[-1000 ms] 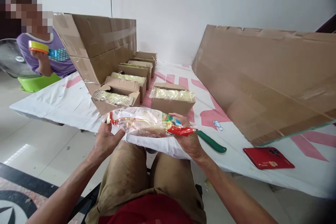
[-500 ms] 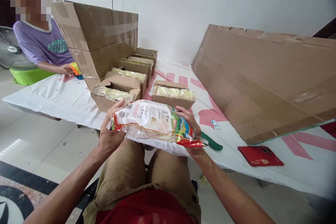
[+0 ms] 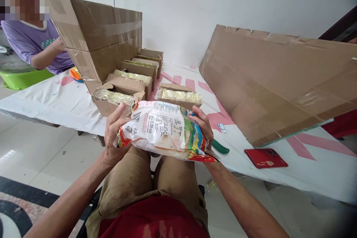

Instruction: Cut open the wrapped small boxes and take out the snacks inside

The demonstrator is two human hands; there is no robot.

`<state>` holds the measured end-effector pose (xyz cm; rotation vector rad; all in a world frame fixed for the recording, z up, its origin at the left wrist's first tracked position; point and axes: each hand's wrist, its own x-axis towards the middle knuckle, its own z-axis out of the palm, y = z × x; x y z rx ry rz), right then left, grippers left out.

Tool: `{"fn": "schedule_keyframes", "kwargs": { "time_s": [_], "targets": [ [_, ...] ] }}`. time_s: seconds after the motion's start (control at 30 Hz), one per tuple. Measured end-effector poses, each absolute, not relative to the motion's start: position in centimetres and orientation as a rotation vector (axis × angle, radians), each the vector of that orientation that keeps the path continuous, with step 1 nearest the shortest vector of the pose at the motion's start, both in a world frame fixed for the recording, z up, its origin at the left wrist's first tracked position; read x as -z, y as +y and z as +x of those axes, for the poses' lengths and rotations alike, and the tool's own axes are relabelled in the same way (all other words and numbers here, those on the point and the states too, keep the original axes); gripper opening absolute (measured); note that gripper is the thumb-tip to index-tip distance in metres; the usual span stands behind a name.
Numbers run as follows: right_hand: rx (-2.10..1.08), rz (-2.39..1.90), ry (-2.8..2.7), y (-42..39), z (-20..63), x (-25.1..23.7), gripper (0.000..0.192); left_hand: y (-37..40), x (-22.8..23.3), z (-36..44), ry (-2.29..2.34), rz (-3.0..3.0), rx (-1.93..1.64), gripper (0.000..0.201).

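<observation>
- Left hand: fingers curled, gripping the left end of the printed food packet.
- Right hand: fingers clasp the packet's right end; it is held above the knees, at the table edge.
- Behind: open cartons; a green-handled tool and red phone lie right.
- Bare cloth lies left of the cartons.

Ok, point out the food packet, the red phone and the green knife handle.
food packet (image 3: 164,128), head view, on its white printed back.
red phone (image 3: 265,157), head view, middle of its case.
green knife handle (image 3: 221,147), head view, on the handle's visible end.
</observation>
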<state>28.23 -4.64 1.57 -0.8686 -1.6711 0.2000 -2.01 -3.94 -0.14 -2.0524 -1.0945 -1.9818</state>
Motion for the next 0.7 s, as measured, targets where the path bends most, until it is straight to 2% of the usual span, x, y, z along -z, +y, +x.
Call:
{"fn": "schedule_keyframes", "kwargs": {
  "time_s": [0.1,0.17,0.33,0.7],
  "targets": [
    [-0.477,-0.899,-1.645,-3.7,28.2,-0.6,0.045,-4.1,-0.6,-2.4,-1.318,-2.158,2.034,0.034],
    [-0.652,-0.923,-1.657,-3.2,28.0,0.0,0.04,-4.2,-1.0,-2.9,-1.495,-2.265,2.096,0.03],
    [-0.938,-1.034,-1.725,-3.2,28.1,0.6,0.027,-4.6,-1.1,-4.0,-1.667,-2.499,2.331,0.045],
    [-1.118,-0.969,-1.707,-2.6,25.0,3.7,0.04,-6.5,0.9,-7.5,-1.909,-2.448,2.263,0.033]
  ]
}}
